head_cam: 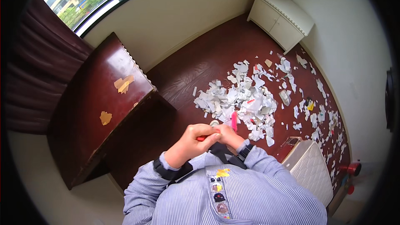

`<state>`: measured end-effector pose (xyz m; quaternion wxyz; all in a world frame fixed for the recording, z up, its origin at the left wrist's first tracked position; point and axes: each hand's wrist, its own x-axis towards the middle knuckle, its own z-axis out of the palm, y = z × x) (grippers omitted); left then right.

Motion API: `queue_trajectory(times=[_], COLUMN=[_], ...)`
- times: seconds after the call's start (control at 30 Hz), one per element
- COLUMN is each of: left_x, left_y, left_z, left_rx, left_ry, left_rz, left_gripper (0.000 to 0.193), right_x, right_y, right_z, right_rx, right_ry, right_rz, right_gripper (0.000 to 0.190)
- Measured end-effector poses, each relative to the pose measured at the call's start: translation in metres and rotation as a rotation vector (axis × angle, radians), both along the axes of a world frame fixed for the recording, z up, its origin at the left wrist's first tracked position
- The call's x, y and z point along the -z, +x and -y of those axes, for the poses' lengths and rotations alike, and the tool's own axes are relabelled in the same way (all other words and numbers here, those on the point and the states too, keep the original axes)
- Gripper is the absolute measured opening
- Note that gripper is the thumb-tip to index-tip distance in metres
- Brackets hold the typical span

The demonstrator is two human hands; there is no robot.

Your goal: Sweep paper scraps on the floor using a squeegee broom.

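My left hand (192, 142) is closed around the red handle (201, 138) of a broom, in front of my waist. Just to its right, my right hand (229, 136) is wrapped around the same handle, mostly hiding it. The pink broom head (234, 122) shows beyond my right hand, at the near edge of a heap of torn white paper (242, 97). Part of a light shoe (214, 123) shows just past my hands.
A dark red desk (90, 100) with peeled patches stands at left. White paper scraps (315, 120) lie over the dark wood floor (187, 72) at right. A low white cabinet (275, 22) stands in the far corner. A white mattress (309, 168) is near my right side.
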<state>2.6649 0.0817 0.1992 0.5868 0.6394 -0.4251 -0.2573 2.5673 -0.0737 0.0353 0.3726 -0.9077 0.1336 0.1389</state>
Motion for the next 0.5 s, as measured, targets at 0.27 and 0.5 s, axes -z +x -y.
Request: queue_trajectory(times=[0.27, 0.5], left_x=[-0.040, -0.054], left_y=[0.051, 0.070], left_z=[0.048, 0.088], left_rx=[-0.081, 0.045], left_ry=[0.030, 0.011], left_rz=[0.169, 0.087], left_gripper=[0.009, 0.011], right_x=[-0.012, -0.027], right_y=[0.119, 0.134], right_z=[0.050, 0.103], right_rx=[-0.184, -0.222], right_ry=[0.094, 0.062], right_rz=[0.142, 0.274], right_gripper=[0.017, 0.012])
